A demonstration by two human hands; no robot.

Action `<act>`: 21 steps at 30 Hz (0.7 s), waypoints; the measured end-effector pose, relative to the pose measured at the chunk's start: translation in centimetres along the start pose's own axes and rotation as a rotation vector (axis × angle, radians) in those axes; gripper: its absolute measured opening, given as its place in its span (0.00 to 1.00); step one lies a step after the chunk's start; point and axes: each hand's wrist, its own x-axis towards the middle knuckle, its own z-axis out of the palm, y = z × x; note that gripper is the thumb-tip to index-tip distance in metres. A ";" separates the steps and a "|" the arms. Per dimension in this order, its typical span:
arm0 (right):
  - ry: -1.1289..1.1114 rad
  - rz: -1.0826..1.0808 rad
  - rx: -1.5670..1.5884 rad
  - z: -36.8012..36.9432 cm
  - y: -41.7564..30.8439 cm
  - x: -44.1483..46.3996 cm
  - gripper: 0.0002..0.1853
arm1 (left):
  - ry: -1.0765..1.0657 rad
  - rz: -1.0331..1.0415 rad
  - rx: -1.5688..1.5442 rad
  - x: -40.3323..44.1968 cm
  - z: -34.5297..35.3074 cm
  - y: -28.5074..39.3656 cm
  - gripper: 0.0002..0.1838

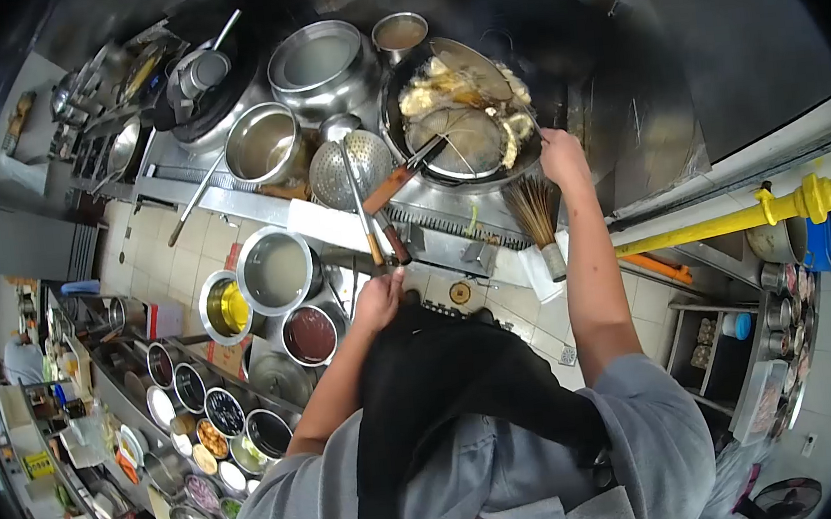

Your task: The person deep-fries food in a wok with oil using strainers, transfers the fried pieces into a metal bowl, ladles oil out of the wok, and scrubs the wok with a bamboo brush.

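My right hand (563, 157) is closed at the right rim of a black wok (388, 120), on what looks like the thin handle of a round skimmer (472, 67). Pale yellow pieces of food (428, 95) lie in bubbling liquid inside the wok. A second strainer (454, 141) rests over the wok's near side, its wooden handle (391, 188) pointing toward my left side. My left hand (380, 300) has its fingers curled, just below the ends of a ladle handle (374, 248) and another dark handle (396, 245); what it grips is hidden.
A perforated strainer (351, 171) and steel pots (264, 144) stand left of the wok. Below them are a pot of pale liquid (277, 270) and one of yellow oil (233, 308). A bamboo brush (533, 210) stands near my right forearm, beside a yellow pipe (702, 225).
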 end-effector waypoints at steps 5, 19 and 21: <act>0.123 0.073 0.034 1.1 -1.6 -0.3 0.17 | 0.110 -0.008 0.156 3.2 -2.8 -0.7 0.31; 0.030 0.116 -0.082 5.4 -4.1 -0.2 0.16 | 0.247 0.531 0.378 12.6 -6.6 -1.2 0.24; 0.030 0.127 -0.100 5.9 -3.0 0.2 0.17 | 0.308 0.594 0.408 14.2 -5.5 -0.9 0.28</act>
